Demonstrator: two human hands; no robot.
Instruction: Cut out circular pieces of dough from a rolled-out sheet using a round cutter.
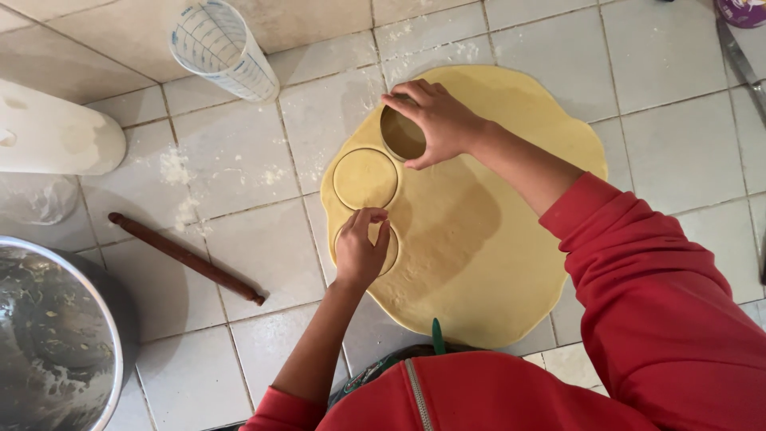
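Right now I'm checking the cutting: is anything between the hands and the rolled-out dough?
Nothing visible. The right hand presses a round cutter straight into the dough sheet; the left hand rests on a cut circle. The rolling pin lies apart on the tiles.

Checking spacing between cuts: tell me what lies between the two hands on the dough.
In the head view, one cut dough circle lies between the right hand and left hand.
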